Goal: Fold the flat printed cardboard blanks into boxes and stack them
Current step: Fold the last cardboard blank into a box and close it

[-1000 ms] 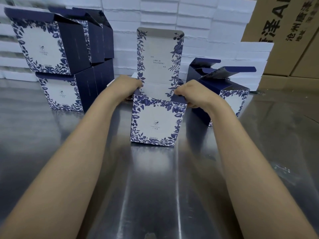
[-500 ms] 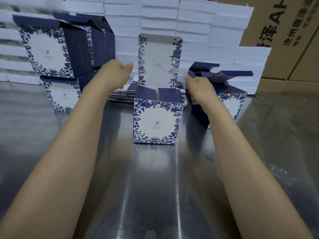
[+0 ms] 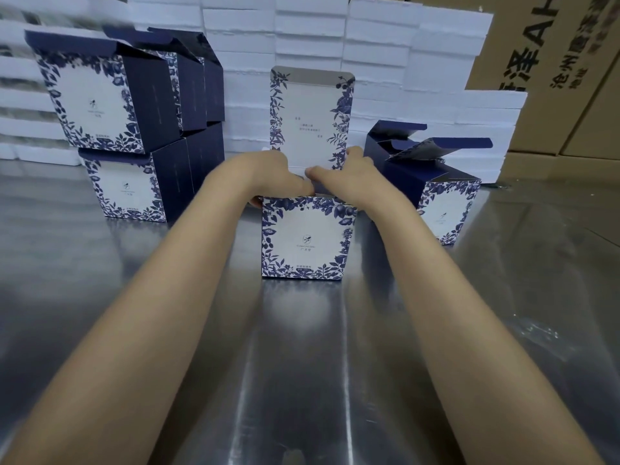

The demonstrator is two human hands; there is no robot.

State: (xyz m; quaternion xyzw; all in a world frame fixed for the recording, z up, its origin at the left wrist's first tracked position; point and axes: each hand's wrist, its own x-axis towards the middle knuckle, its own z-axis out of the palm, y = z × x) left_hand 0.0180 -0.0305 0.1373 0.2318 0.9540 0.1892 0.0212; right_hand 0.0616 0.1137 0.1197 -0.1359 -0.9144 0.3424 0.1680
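A blue-and-white floral box (image 3: 304, 244) stands upright at the middle of the steel table (image 3: 302, 370). Its long lid flap (image 3: 312, 119) points straight up at the back. My left hand (image 3: 273, 176) and my right hand (image 3: 350, 171) both rest on the box's open top, and their fingertips meet over the dark blue side flaps, pressing them inward. The fingers hide most of the flaps. Folded boxes are stacked two high at the left, with an upper box (image 3: 97, 95) and a lower box (image 3: 127, 193).
Another folded box (image 3: 444, 209) with loose top flaps stands right of centre. White foam slabs (image 3: 302, 31) are piled along the back, and brown cartons (image 3: 553, 62) rise at the far right. Crumpled clear film (image 3: 536, 330) lies on the table's right side.
My hands let go of the box's sides, lifted apart, then came back together on its top. The box stayed in place with its lid upright.
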